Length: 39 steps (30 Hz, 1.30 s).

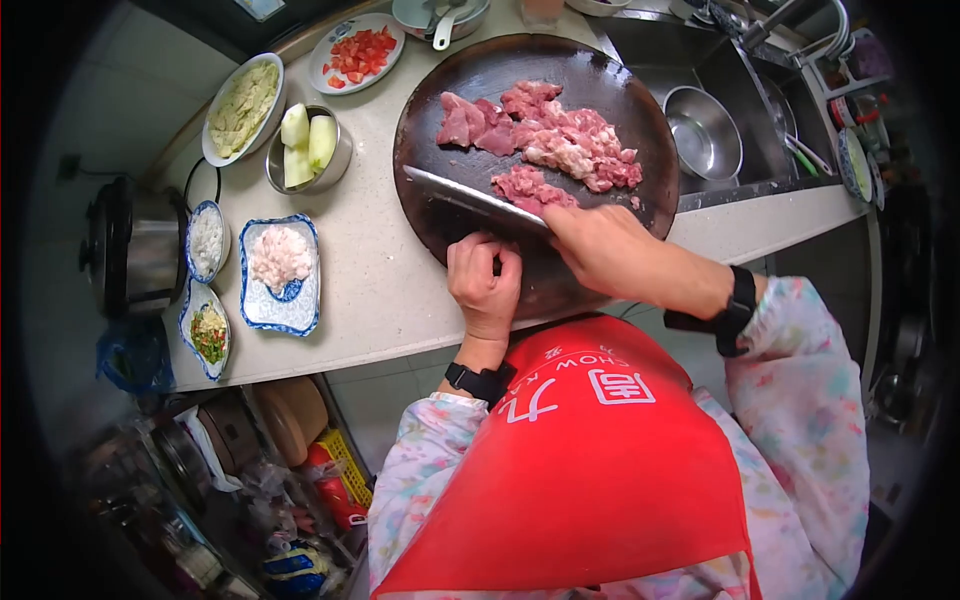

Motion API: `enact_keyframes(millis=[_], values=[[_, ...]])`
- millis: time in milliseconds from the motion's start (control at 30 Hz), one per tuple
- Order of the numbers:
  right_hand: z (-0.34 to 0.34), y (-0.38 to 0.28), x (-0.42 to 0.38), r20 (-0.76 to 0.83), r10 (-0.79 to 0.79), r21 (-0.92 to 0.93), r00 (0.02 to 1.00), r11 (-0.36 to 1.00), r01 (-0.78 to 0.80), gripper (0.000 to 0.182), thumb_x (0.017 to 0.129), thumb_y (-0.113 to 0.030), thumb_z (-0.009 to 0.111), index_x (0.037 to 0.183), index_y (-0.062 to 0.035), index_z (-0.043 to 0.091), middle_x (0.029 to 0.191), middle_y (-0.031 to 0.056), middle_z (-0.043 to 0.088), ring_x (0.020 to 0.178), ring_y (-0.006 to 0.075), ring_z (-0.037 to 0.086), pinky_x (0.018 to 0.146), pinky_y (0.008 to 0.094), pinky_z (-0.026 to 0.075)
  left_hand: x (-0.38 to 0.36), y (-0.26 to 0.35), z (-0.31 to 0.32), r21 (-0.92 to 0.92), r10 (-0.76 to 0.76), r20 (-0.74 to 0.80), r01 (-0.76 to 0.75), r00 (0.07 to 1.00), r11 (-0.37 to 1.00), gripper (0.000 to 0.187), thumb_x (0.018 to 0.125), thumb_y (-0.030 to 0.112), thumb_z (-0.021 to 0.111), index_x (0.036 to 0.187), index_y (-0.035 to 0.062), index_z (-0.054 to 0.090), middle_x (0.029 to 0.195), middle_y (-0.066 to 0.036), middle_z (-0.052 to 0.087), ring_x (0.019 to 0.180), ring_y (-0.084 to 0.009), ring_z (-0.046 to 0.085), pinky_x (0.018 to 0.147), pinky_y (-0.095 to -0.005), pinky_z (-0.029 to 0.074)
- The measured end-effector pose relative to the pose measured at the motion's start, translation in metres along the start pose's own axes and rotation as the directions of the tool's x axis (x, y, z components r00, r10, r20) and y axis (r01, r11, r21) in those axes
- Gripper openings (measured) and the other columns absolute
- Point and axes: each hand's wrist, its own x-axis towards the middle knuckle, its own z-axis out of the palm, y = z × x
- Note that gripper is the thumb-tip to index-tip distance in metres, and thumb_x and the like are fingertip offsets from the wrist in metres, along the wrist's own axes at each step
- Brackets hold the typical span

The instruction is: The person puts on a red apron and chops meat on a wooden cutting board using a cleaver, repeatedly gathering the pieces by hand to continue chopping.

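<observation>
My right hand is wrapped round the handle end of a cleaver, whose blade points left over the round dark chopping board. Beside the blade lies a small heap of chopped raw meat. Farther back on the board is a bigger pile of cut meat, with flatter pink slices at its left. My left hand is curled into a loose fist at the board's near edge, below the blade. Nothing shows in its fingers.
On the counter at left stand a bowl of peeled vegetable pieces, a plate of diced red vegetable, a patterned dish of pale minced food and a rice cooker. A metal pot sits in the sink at right.
</observation>
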Motion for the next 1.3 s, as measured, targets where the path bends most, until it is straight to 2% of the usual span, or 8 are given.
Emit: enact_keyframes(millis=[67, 200, 367, 667, 967, 1133, 1233, 1300], values=[[-0.002, 0.000, -0.017, 0.018, -0.050, -0.092, 0.999, 0.994, 0.052, 0.018, 0.082, -0.006, 0.056, 0.097, 0.0007, 0.049, 0.084, 0.0233, 0.062, 0.075, 0.0437, 0.062, 0.064, 0.0508, 0.049, 0.001, 0.002, 0.000, -0.019, -0.023, 0.019, 0.024, 1.000, 1.000, 0.015, 0.069, -0.005, 0.069, 0.076, 0.0043, 0.059, 0.083, -0.010, 0.063, 0.074, -0.0285, 0.058, 0.065, -0.0373, 0.049], [-0.006, -0.013, -0.033, 0.017, -0.103, -0.037, 0.995, 0.994, 0.103, 0.019, 0.083, -0.005, 0.056, 0.097, 0.0000, 0.046, 0.084, 0.0226, 0.060, 0.072, 0.0442, 0.061, 0.062, 0.0508, 0.048, -0.005, -0.004, 0.001, -0.033, -0.018, 0.016, 0.018, 1.000, 0.999, 0.017, 0.066, -0.003, 0.068, 0.078, 0.0053, 0.058, 0.083, -0.012, 0.061, 0.075, -0.0323, 0.057, 0.067, -0.0406, 0.048], [-0.013, -0.006, -0.052, 0.166, 0.027, 0.017, 0.986, 0.999, -0.030, 0.014, 0.084, -0.005, 0.053, 0.093, 0.0004, 0.044, 0.081, 0.0250, 0.061, 0.072, 0.0456, 0.061, 0.061, 0.0526, 0.048, 0.002, 0.000, 0.000, -0.036, 0.003, 0.000, -0.003, 1.000, 0.999, 0.018, 0.063, -0.005, 0.067, 0.072, 0.0050, 0.056, 0.076, -0.010, 0.057, 0.069, -0.0303, 0.054, 0.061, -0.0390, 0.046], [0.012, -0.028, 0.025, 0.067, -0.030, 0.029, 0.997, 0.999, 0.028, 0.014, 0.085, -0.004, 0.052, 0.096, 0.0023, 0.046, 0.078, 0.0252, 0.063, 0.073, 0.0460, 0.062, 0.062, 0.0514, 0.049, 0.000, 0.001, -0.003, -0.020, -0.031, 0.018, 0.032, 0.999, 0.999, 0.017, 0.064, -0.005, 0.066, 0.073, 0.0040, 0.055, 0.080, -0.011, 0.060, 0.072, -0.0308, 0.056, 0.064, -0.0390, 0.047], [-0.008, -0.007, -0.026, 0.148, 0.095, -0.027, 0.984, 0.995, -0.092, 0.014, 0.088, -0.010, 0.054, 0.096, 0.0006, 0.048, 0.077, 0.0270, 0.063, 0.074, 0.0465, 0.062, 0.066, 0.0555, 0.047, 0.000, 0.006, -0.003, -0.019, 0.010, 0.016, -0.009, 1.000, 1.000, 0.015, 0.067, -0.003, 0.065, 0.073, 0.0031, 0.052, 0.085, -0.014, 0.057, 0.074, -0.0320, 0.053, 0.066, -0.0411, 0.046], [-0.002, -0.002, -0.009, 0.005, 0.048, 0.018, 0.999, 0.999, -0.048, 0.018, 0.088, -0.014, 0.059, 0.093, -0.0001, 0.050, 0.076, 0.0257, 0.064, 0.075, 0.0454, 0.062, 0.066, 0.0547, 0.047, 0.003, 0.012, -0.001, 0.116, 0.013, 0.061, -0.020, 0.998, 0.993, 0.013, 0.073, -0.001, 0.064, 0.080, 0.0029, 0.054, 0.085, -0.014, 0.055, 0.079, -0.0336, 0.052, 0.069, -0.0426, 0.046], [-0.002, 0.001, -0.022, -0.070, 0.049, 0.012, 0.996, 0.999, -0.048, 0.017, 0.088, -0.014, 0.059, 0.093, -0.0001, 0.050, 0.076, 0.0242, 0.064, 0.074, 0.0449, 0.062, 0.064, 0.0537, 0.047, 0.009, 0.015, 0.000, 0.101, 0.034, 0.154, -0.050, 0.987, 0.994, 0.014, 0.074, 0.001, 0.066, 0.086, 0.0026, 0.057, 0.086, -0.015, 0.055, 0.080, -0.0336, 0.052, 0.070, -0.0447, 0.046], [0.000, 0.005, -0.033, -0.171, 0.013, 0.043, 0.985, 0.999, -0.005, 0.014, 0.087, -0.011, 0.058, 0.092, -0.0012, 0.049, 0.075, 0.0230, 0.064, 0.072, 0.0445, 0.061, 0.063, 0.0532, 0.046, 0.008, 0.020, -0.010, -0.021, -0.073, 0.165, 0.077, 0.984, 0.997, 0.026, 0.076, 0.002, 0.068, 0.100, 0.0018, 0.060, 0.092, -0.015, 0.058, 0.082, -0.0337, 0.055, 0.074, -0.0443, 0.047]])
